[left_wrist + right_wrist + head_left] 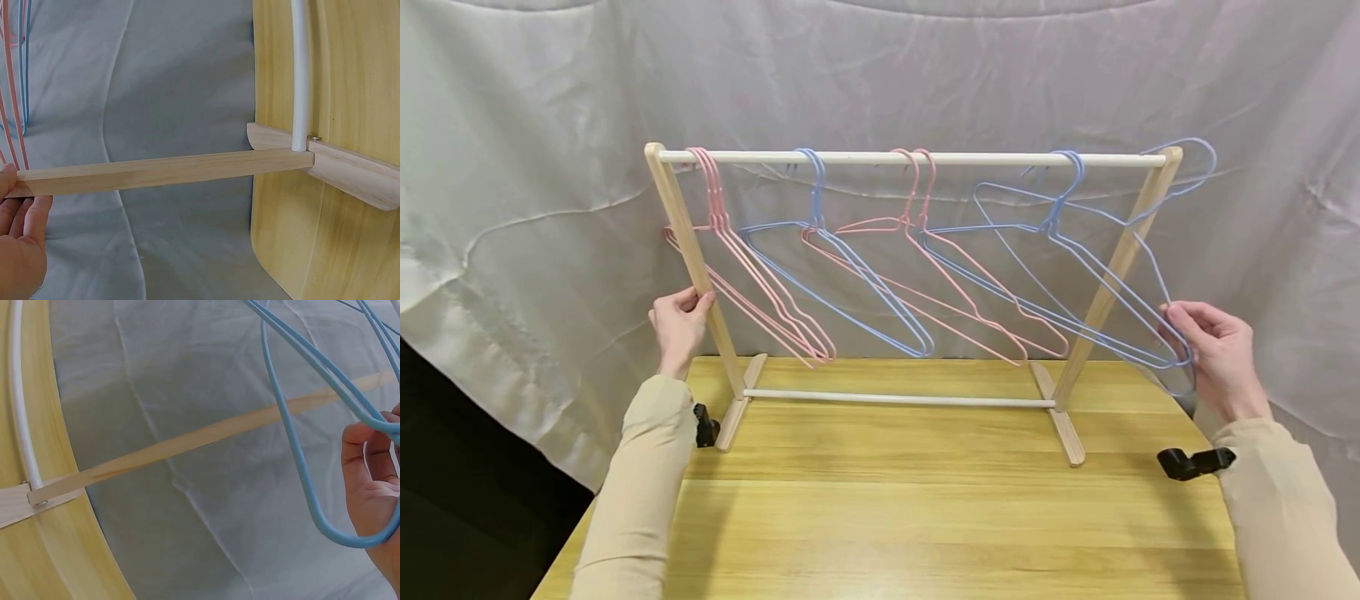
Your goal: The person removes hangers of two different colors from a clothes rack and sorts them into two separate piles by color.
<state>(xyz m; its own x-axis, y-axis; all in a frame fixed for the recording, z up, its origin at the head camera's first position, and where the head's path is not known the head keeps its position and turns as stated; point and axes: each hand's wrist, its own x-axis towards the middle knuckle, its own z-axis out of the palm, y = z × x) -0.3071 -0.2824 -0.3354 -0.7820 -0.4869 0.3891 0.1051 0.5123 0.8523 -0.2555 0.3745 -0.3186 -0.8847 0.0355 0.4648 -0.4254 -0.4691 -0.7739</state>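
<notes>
A small wooden garment rack with a white top rail (865, 157) stands on the table. My left hand (677, 327) grips its left post (727, 350), thumb on one side and fingers on the other. At the right end, my right hand (1221, 354) pinches a loose blue hanger (1159, 271) by its shoulder. That hanger is tilted, its hook out past the top of the right post (1105, 292). Two blue hangers (1063, 196) hang on the rail beside it, their corners overlapping my right fingers in the right wrist view.
Farther left on the rail hang two pink hangers (917, 187), two blue hangers (816, 200) and a bunch of pink hangers (717, 204). A white lower bar (895, 399) joins the rack's feet. Grey cloth (880, 75) hangs behind the wooden table (880, 508).
</notes>
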